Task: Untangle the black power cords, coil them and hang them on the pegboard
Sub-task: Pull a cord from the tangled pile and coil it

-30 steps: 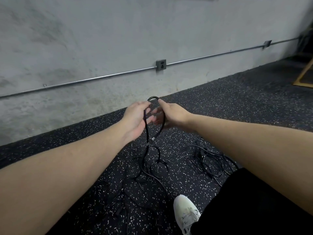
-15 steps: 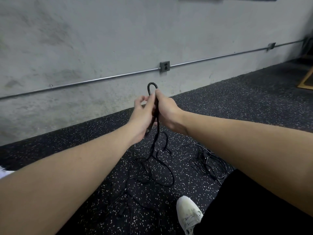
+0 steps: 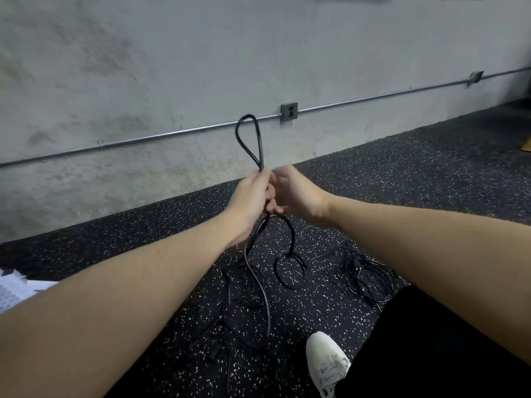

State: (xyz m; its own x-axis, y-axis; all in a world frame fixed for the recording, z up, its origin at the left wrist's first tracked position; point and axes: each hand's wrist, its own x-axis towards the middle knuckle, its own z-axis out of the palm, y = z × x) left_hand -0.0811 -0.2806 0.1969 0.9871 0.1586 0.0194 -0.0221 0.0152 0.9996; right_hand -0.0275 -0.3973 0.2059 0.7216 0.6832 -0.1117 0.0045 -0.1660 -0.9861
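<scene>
A doubled loop of black power cord (image 3: 249, 139) is gripped by the left hand (image 3: 253, 196), standing above it; the right hand (image 3: 296, 193) is curled beside it, its grasp unclear. Coiling appears begun, and more slack must be drawn from the tangle (image 3: 258, 297) on the near floor (image 3: 431, 182).

Power cord (image 3: 249, 139): black sheath, looks like rubber or plastic, smooth, faint sheen along the strands. Floor (image 3: 402, 179): black matt, rubber-like, grainy, flecked with white specks. Wall (image 3: 172, 67): grey concrete, rough, blotchy, matt. Conduit (image 3: 172, 134): bare metal tube, dull grey. Outlet box (image 3: 288, 112): grey metal, matt. Shoe (image 3: 327, 361): white, cloth-like upper, laces scuffed. Trouser leg (image 3: 431, 340): black cloth, matt
</scene>
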